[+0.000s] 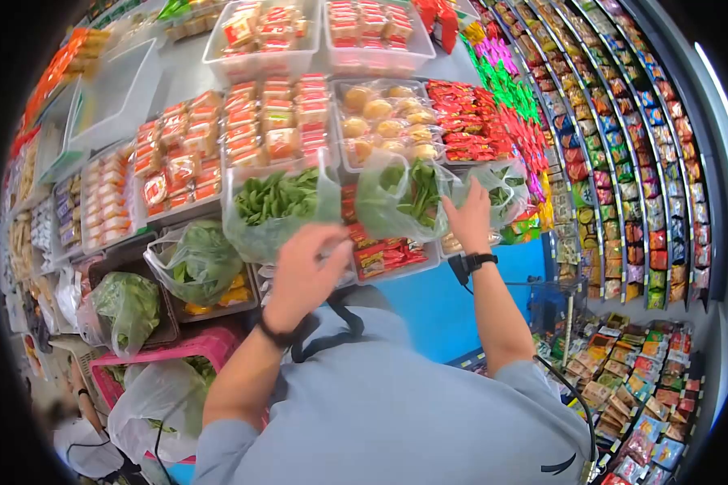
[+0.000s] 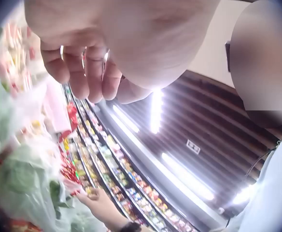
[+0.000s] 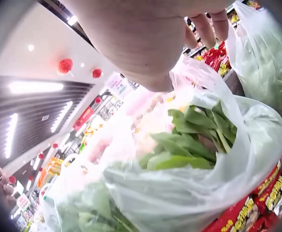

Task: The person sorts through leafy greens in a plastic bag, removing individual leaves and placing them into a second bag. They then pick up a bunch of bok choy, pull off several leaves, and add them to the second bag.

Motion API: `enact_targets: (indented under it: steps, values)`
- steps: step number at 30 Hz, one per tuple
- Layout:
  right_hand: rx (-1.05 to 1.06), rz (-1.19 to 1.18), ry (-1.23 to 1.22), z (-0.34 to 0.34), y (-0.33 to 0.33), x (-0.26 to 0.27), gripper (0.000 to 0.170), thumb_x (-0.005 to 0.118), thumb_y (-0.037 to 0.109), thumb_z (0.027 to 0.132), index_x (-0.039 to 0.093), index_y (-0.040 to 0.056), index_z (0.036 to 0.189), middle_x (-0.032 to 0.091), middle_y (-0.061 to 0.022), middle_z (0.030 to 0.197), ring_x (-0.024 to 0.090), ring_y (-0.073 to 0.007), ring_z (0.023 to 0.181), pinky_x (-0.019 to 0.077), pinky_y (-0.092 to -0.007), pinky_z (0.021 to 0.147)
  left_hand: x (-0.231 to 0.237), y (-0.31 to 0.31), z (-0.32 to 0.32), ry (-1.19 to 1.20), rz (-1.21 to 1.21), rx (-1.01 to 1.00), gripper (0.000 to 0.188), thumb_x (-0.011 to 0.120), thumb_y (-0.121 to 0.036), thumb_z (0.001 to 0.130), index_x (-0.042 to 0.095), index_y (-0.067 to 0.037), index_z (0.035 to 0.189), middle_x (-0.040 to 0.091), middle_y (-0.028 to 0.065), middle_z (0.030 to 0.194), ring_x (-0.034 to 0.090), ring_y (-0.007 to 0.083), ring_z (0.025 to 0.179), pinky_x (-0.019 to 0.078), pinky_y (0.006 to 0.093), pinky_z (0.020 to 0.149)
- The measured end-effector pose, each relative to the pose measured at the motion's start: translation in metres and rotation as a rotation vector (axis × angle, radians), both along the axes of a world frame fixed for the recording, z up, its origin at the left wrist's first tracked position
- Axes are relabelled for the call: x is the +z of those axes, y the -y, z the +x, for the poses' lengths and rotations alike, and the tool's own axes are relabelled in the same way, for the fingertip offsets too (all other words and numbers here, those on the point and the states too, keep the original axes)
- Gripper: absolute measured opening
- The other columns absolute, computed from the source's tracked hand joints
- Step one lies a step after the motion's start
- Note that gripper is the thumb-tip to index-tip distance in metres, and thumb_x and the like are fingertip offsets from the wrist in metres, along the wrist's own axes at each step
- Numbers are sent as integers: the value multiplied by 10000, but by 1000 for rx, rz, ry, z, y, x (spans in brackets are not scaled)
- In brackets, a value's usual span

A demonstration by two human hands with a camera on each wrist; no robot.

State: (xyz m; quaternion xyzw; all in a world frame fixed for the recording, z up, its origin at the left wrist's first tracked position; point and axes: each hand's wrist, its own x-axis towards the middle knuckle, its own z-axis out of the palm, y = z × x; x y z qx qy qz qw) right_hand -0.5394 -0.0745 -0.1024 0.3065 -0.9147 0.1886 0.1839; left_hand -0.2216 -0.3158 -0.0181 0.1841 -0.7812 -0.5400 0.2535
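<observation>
Three clear plastic bags of leafy greens rest along the front of the display: a left bag [image 1: 277, 200], a middle bag [image 1: 408, 198] with its mouth open, and a right bag [image 1: 505, 194]. My right hand [image 1: 471, 220] is between the middle and right bags, thumb spread from the fingers, fingertips at the plastic. In the right wrist view the middle bag's handle [image 3: 191, 67] rises beside this hand. My left hand [image 1: 311, 271], blurred, hovers in front of the left bag. In the left wrist view its fingers [image 2: 78, 82] hang loosely, holding nothing.
Bins of packaged cakes [image 1: 271, 121], round buns [image 1: 380, 121] and red packets [image 1: 388, 257] surround the bags. More bagged greens [image 1: 206, 263] stand at left, above a pink crate [image 1: 210, 343]. Snack shelves [image 1: 623, 162] curve along the right. Another person's arm [image 1: 86, 396] shows lower left.
</observation>
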Motion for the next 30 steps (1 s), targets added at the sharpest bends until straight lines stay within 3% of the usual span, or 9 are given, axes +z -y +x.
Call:
enact_targets:
  steps: [2,5,6,9,13,14,21,27,30]
  values:
    - [53,-26,3,-25,0,-13,430,811,205,963,687,18,1329,746,-232,1198,706,-430,1131,571,-503,1035,-18,-23,-80,34,-122,-41,406,828,-205,977,709,-29,1323,770,168,1104,747,320,963,606,419,889]
    - [-72,-203,599,-51,7,-7,519,807,157,935,618,-25,1383,754,-217,1126,742,-419,974,613,-468,908,-67,-38,-179,153,-495,82,572,827,-300,968,635,-53,1447,775,207,1107,763,394,991,611,502,891]
    - [-27,-356,565,-69,1,-30,465,742,84,964,583,-35,1384,755,-183,1063,738,-328,801,616,-431,779,-84,-43,-202,188,-627,131,615,822,-322,968,611,-58,1481,777,217,1098,767,412,991,611,526,891]
    - [99,-1085,1106,-84,-1,-5,350,695,56,1021,593,-6,1350,759,-147,1079,726,-221,798,609,-399,743,-124,-34,-241,622,-385,-5,666,809,-337,964,580,-36,1513,785,235,1043,770,449,928,613,567,863]
    - [270,-1201,1283,-93,2,77,374,707,71,1052,561,12,1391,704,-66,1015,722,-158,879,602,-356,810,-98,-38,-236,165,185,150,496,732,-198,1053,587,-45,1502,810,182,1049,813,318,841,639,440,814]
    - [268,-1172,1327,-94,4,98,374,711,82,1054,565,15,1392,704,-63,1027,724,-156,885,596,-351,809,-103,-30,-236,119,353,214,426,717,-158,1072,598,-47,1467,805,145,1020,805,243,869,628,382,815]
    - [301,-598,1405,-118,15,103,353,743,165,1070,619,48,1378,730,-48,1117,717,-137,939,562,-313,828,-90,-59,-235,457,-332,134,731,836,-297,985,536,-52,1606,784,155,1055,785,361,938,622,466,882]
    - [335,-506,1207,-154,12,55,408,757,213,1058,652,34,1409,724,-39,1048,658,-117,879,533,-301,754,-80,-59,-216,336,-181,145,561,747,-127,981,619,-62,1524,819,169,1036,799,382,936,629,469,866]
    - [392,-331,808,-139,5,84,456,758,181,1067,639,-10,1463,746,-131,1290,729,-215,1107,600,-382,967,-58,-68,-173,253,-42,218,490,750,-114,995,647,-47,1470,801,140,984,790,279,861,625,412,820]
